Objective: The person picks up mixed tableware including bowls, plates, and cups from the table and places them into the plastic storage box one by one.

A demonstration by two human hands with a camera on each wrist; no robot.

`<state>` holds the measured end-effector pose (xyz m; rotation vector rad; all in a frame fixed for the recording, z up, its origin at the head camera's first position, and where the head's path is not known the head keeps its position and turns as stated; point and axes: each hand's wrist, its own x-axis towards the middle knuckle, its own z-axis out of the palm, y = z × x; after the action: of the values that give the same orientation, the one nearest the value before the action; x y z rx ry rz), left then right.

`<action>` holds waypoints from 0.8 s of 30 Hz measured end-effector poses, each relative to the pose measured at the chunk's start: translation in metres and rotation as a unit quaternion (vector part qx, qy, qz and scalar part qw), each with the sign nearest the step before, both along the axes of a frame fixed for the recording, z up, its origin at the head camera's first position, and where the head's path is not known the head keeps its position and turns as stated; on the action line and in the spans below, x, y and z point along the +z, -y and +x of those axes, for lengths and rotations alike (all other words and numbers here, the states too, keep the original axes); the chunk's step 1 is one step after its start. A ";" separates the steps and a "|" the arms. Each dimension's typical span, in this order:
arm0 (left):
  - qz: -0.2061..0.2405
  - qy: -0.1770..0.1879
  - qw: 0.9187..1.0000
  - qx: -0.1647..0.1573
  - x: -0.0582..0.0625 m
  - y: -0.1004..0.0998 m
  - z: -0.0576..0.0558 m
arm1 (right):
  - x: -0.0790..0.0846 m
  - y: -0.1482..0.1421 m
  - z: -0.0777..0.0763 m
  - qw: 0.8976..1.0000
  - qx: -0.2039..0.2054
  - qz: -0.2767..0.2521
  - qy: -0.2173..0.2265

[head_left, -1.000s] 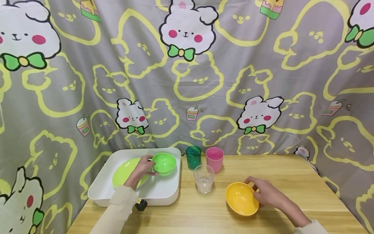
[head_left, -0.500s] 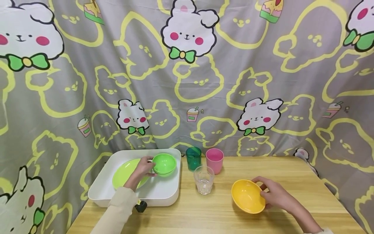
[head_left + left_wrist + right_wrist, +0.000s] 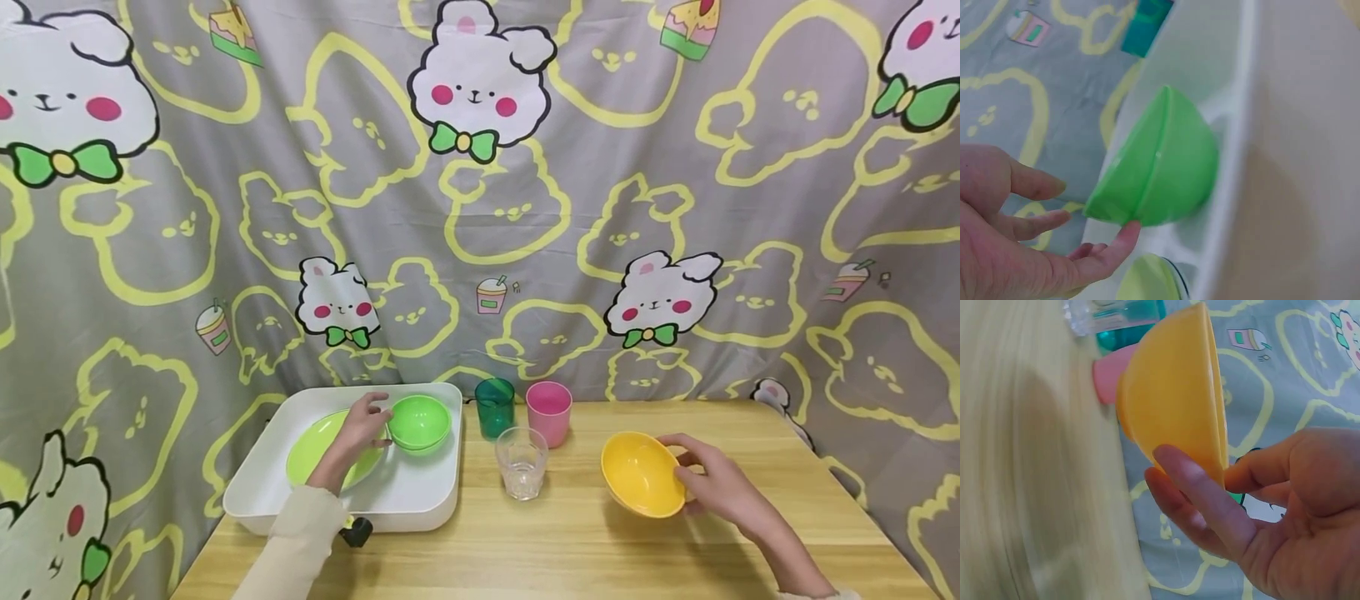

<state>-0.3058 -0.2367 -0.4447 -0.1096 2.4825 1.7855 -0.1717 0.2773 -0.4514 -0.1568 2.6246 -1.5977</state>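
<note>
My right hand [image 3: 712, 483] pinches the rim of an orange-yellow bowl [image 3: 637, 475], fingers on its outside. The bowl is held tilted above the table, its shadow below it, and the right wrist view shows its outer wall [image 3: 1169, 387] side on. My left hand [image 3: 360, 437] is spread beside two nested green bowls [image 3: 420, 422] in the white tub [image 3: 442, 500]. In the left wrist view one fingertip [image 3: 1130, 232] meets the underside of the green bowls [image 3: 1166, 162], while the other fingers stand off the rim. A lime-green plate [image 3: 315, 442] lies under my left hand, partly covered by it.
A clear glass [image 3: 522, 467], a teal cup [image 3: 495, 408] and a pink cup [image 3: 550, 414] stand close together right of the tub on the wooden table [image 3: 525, 550]. A patterned curtain [image 3: 540, 225] hangs behind.
My right hand has lifted the orange-yellow bowl up and away, slightly to the right, tilting it more. My left hand's fingers have loosened from the green bowls and drawn slightly left.
</note>
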 end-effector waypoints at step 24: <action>0.077 -0.076 0.993 -0.037 0.042 -0.019 0.026 | 0.008 0.022 -0.018 0.992 -0.070 -0.088 -0.053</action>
<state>-0.2793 -0.2181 -0.4029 0.1319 2.3986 2.0139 -0.1893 0.2550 -0.4431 -0.0678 2.6202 -1.9193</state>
